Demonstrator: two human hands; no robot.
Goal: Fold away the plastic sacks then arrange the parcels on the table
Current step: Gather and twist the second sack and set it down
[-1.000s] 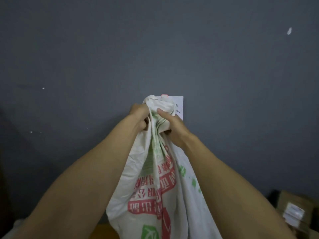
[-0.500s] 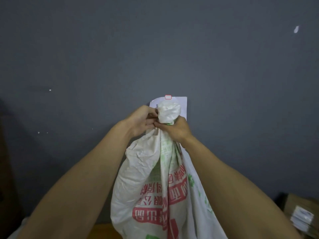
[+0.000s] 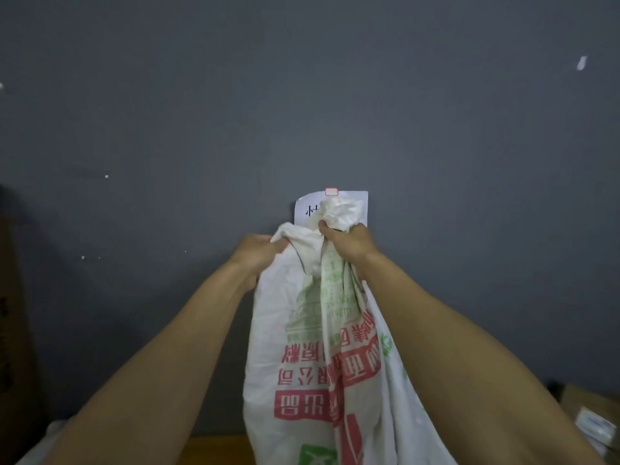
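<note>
A white woven plastic sack [image 3: 312,350] with red and green print hangs upside down in front of me, held up at arm's length. My right hand [image 3: 349,245] grips the bunched top of the sack in a fist. My left hand [image 3: 256,251] pinches a fold of the sack's edge just to the left. The sack's lower part runs out of the frame at the bottom. A cardboard parcel [image 3: 593,417] with a white label shows at the lower right.
A dark grey wall fills the view, with a white paper note [image 3: 355,201] taped to it behind the sack's top. A strip of wooden table [image 3: 214,449] shows at the bottom. A brown box edge [image 3: 13,313] stands at the far left.
My hands have moved apart: the left one pulled a fold of the sack out to the left, while the right keeps the bunched top. The sack has spread wider.
</note>
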